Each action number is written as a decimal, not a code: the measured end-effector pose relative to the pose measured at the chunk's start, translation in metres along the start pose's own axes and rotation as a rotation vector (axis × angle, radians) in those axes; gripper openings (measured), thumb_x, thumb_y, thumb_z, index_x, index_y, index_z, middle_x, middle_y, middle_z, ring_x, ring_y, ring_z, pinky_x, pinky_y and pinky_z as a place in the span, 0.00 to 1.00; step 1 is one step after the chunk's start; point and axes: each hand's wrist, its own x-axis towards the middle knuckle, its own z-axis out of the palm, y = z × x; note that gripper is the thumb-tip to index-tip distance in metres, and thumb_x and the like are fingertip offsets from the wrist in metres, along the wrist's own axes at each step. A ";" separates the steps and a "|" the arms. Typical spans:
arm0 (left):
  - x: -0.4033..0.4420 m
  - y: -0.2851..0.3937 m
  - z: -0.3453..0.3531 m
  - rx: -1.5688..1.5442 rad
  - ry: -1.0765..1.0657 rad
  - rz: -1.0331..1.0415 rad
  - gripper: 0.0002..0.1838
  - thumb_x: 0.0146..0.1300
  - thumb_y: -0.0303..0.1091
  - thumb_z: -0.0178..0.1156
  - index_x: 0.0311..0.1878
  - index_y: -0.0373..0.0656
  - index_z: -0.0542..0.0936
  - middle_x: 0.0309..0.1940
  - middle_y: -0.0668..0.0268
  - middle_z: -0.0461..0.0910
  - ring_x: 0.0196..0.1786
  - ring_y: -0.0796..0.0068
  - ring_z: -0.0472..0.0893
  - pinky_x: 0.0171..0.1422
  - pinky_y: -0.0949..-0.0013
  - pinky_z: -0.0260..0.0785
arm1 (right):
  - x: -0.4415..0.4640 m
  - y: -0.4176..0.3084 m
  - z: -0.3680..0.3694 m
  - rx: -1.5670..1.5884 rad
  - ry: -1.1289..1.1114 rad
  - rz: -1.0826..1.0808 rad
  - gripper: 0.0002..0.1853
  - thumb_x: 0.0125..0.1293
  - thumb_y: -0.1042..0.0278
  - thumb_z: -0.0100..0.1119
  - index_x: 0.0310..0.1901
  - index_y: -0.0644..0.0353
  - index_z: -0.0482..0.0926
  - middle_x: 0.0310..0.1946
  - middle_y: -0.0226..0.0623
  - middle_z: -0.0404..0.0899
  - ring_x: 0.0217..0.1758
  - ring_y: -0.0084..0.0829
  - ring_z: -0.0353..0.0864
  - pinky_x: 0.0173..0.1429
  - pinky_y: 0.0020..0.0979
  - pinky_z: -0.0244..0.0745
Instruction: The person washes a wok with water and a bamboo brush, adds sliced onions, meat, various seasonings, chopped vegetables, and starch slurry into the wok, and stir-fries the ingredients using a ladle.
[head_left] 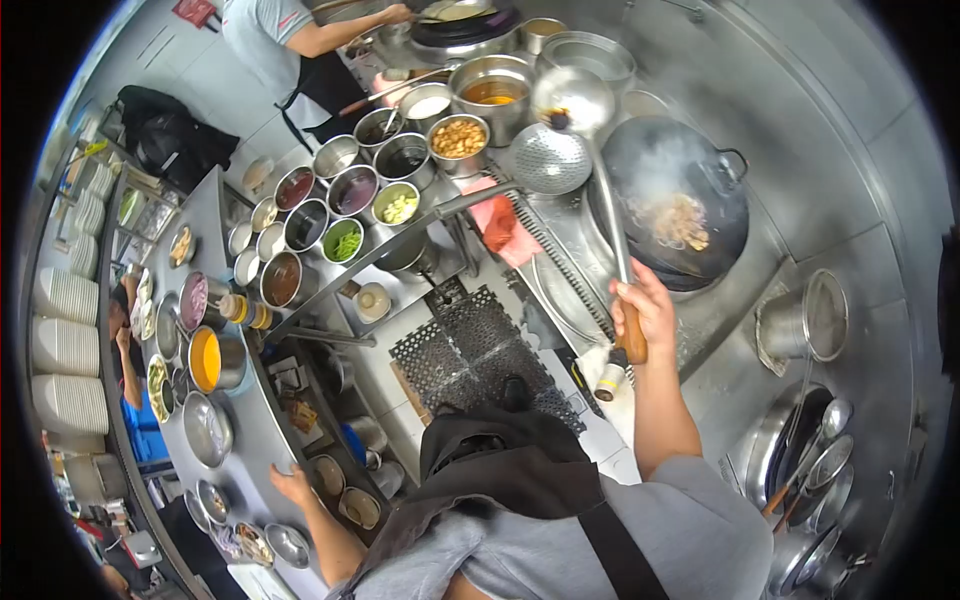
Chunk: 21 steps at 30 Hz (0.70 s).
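Observation:
A long metal ladle (577, 98) extends up from my right hand (648, 308), which is closed round its wooden handle. The ladle's bowl is above the pots at the back, with some dark liquid in it. To its right, a steaming wok (710, 170) holds browned pieces of food (683, 222). My left hand (293, 484) is held out at the edge of the steel counter (262, 428), fingers apart and holding nothing. A metal bowl (208, 430) stands on that counter near it.
Seasoning and ingredient pots stand beyond a metal rail (400, 236). A perforated skimmer (550, 158) lies left of the wok. Another person (268, 40) works at the back. Stacked plates (68, 403) fill the left shelves. A strainer pot (805, 318) stands at right.

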 end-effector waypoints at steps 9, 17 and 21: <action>0.037 -0.008 0.017 0.229 -0.200 0.023 0.34 0.53 0.43 0.62 0.61 0.37 0.67 0.63 0.53 0.64 0.64 0.52 0.64 0.64 0.51 0.61 | -0.057 -0.001 -0.123 -1.740 0.516 -0.452 0.31 0.55 0.76 0.51 0.64 0.59 0.63 0.37 0.52 0.77 0.36 0.48 0.80 0.44 0.44 0.75; -0.004 -0.046 0.021 0.318 -0.043 0.284 0.35 0.56 0.51 0.59 0.64 0.41 0.66 0.64 0.55 0.64 0.66 0.54 0.63 0.63 0.50 0.60 | -0.119 0.053 -0.041 -0.676 0.494 -0.219 0.24 0.58 0.79 0.50 0.59 0.64 0.65 0.21 0.36 0.71 0.16 0.29 0.72 0.19 0.29 0.72; -0.009 -0.035 0.017 0.272 0.057 0.297 0.35 0.56 0.51 0.59 0.63 0.41 0.66 0.64 0.53 0.63 0.67 0.54 0.62 0.67 0.51 0.54 | -0.174 0.075 0.030 -0.261 0.239 0.064 0.26 0.56 0.79 0.55 0.58 0.66 0.64 0.22 0.34 0.70 0.11 0.26 0.68 0.12 0.26 0.67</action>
